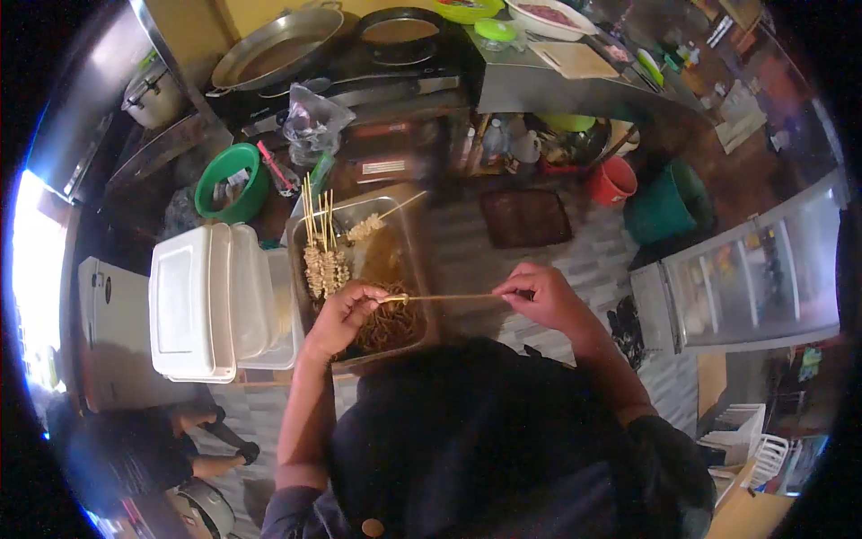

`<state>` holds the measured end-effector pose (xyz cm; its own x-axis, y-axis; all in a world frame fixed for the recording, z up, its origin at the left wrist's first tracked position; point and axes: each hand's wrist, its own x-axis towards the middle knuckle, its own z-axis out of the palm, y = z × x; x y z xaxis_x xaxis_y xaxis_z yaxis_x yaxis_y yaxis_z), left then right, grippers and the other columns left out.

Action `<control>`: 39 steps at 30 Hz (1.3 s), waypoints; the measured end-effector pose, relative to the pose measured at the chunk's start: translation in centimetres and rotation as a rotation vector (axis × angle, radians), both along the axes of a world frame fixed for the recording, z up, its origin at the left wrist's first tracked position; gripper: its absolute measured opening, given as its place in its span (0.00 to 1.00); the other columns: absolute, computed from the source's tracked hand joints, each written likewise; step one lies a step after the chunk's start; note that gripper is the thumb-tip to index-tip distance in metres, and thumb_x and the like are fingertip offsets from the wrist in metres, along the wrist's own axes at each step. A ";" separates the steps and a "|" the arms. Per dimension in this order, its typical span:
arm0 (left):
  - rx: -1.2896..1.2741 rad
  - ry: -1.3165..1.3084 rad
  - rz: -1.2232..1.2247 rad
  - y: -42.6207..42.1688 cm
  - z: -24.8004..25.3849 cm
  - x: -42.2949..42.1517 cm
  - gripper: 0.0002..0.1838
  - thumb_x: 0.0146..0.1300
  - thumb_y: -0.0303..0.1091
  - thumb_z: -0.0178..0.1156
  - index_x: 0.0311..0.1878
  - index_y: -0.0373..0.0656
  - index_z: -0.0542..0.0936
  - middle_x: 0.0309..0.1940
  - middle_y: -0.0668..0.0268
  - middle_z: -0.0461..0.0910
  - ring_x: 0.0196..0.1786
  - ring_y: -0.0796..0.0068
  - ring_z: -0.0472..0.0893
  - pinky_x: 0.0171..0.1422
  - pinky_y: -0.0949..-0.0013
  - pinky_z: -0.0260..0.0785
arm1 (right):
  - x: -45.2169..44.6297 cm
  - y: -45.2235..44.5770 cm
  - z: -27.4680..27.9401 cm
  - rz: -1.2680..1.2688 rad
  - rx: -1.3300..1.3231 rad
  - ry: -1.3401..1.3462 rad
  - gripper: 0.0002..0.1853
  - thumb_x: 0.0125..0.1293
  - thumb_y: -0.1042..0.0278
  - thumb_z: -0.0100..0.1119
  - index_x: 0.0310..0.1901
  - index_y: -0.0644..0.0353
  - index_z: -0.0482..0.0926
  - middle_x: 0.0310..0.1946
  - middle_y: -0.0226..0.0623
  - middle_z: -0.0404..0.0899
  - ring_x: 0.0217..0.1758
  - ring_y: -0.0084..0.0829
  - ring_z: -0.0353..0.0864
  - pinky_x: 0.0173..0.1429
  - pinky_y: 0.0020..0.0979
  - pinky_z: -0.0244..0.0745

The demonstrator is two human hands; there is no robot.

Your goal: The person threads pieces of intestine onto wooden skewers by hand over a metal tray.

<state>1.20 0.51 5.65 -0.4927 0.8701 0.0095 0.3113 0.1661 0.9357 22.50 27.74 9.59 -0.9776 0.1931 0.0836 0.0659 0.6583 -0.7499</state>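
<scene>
My left hand (348, 314) pinches a small yellowish-brown strip of meat (395, 298) at the tip of a thin bamboo skewer (453, 296). The skewer runs level to the right, and its other end is between the closed fingers of my right hand (540, 296). Below my left hand lies a metal tray (422, 260) with a heap of loose brown strips (392, 325) at its near end. Several filled skewers (325, 268) lie together along the tray's left side, their bare sticks pointing away. One more filled skewer (365, 227) rests apart near the far edge.
White plastic containers (193, 305) stand left of the tray, with a green basin (235, 208) behind them. A stove with a wide pan (278, 49) is at the back. Red (614, 181) and green (669, 205) buckets stand right. Another person (135, 449) is at lower left.
</scene>
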 end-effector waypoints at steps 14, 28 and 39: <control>-0.105 0.222 0.339 0.8 2.5 1.8 0.08 0.51 0.22 0.64 0.37 0.39 0.82 0.35 0.58 0.82 0.39 0.63 0.82 0.45 0.67 0.73 | -0.1 -0.8 1.1 -0.043 0.184 0.092 0.08 0.55 0.76 0.63 0.37 0.57 0.85 0.29 0.33 0.76 0.29 0.26 0.78 0.30 0.26 0.72; -0.026 0.405 0.408 1.0 -3.6 0.5 0.06 0.56 0.27 0.59 0.34 0.36 0.80 0.28 0.54 0.81 0.29 0.60 0.80 0.36 0.64 0.72 | 0.3 -3.1 -1.9 -0.073 0.263 0.224 0.07 0.57 0.68 0.59 0.38 0.53 0.79 0.34 0.38 0.72 0.34 0.41 0.77 0.36 0.40 0.75; -0.031 0.451 0.463 1.8 -4.1 0.1 0.07 0.58 0.32 0.60 0.33 0.38 0.79 0.24 0.63 0.79 0.29 0.73 0.76 0.36 0.67 0.72 | 0.6 -5.1 -2.5 -0.022 0.344 0.223 0.06 0.58 0.67 0.55 0.37 0.57 0.73 0.33 0.39 0.70 0.35 0.40 0.72 0.40 0.35 0.74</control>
